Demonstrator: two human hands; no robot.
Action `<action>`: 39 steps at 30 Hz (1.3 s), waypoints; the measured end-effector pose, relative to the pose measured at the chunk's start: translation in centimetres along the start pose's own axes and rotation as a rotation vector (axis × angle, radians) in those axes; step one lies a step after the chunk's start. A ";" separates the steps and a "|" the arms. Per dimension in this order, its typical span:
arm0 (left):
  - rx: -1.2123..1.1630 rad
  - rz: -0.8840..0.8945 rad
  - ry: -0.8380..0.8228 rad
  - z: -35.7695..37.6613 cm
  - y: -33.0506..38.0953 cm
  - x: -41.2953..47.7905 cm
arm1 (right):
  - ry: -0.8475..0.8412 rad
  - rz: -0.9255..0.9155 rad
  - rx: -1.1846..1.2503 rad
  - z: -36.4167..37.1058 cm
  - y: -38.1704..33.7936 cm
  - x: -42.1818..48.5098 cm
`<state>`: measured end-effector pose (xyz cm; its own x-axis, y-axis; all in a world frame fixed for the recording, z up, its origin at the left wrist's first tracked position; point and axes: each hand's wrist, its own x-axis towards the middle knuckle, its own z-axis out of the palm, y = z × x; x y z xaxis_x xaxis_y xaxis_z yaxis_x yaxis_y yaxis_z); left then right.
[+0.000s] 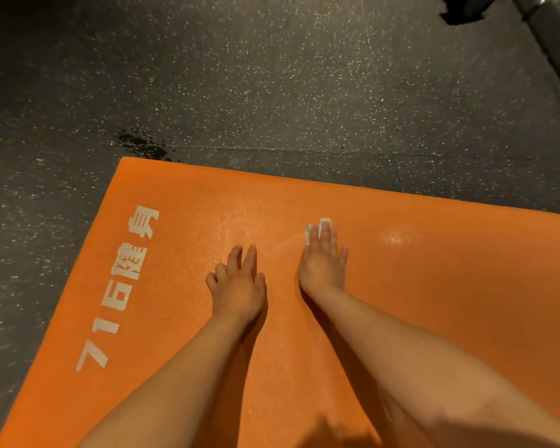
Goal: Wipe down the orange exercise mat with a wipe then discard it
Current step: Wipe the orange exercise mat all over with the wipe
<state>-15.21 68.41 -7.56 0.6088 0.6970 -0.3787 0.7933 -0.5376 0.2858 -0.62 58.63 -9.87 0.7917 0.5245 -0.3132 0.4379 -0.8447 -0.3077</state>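
The orange exercise mat [434, 286] fills the lower half of the view, with white lettering along its left edge. My right hand [324, 260] lies flat on the mat with straight fingers, pressing a small white wipe [314, 229] that shows only at the fingertips. My left hand [236, 279] rests on the mat to the left, fingers spread and slightly bent, holding nothing. A damp sheen shows on the mat around both hands.
Dark speckled rubber floor [272, 76] surrounds the mat on the far and left sides, with a wet patch [143, 143] just beyond the mat's far left corner. Dark gym equipment [537, 24] stands at the top right.
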 end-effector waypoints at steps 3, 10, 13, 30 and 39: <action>-0.015 0.022 0.091 -0.1 0.5 1.7 | -0.079 -0.315 0.001 1.4 -2.6 -0.5; -0.026 0.058 0.009 0.0 1.5 5.0 | -0.005 -0.116 -0.060 -0.5 0.0 4.1; -0.053 0.027 0.047 -0.1 1.9 5.1 | 0.000 -0.037 0.018 -0.9 -1.3 4.9; -0.099 -0.048 -0.006 -0.6 2.4 9.7 | -0.042 -0.280 0.054 -0.8 -6.6 9.7; -0.151 -0.032 0.024 -0.1 1.9 10.2 | 0.014 -0.254 -0.012 -1.3 -6.7 12.0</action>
<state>-7.47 74.55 -10.78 0.5818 0.7246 -0.3693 0.8028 -0.4388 0.4037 6.51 70.43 -10.42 0.6612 0.7189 -0.2146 0.6288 -0.6871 -0.3641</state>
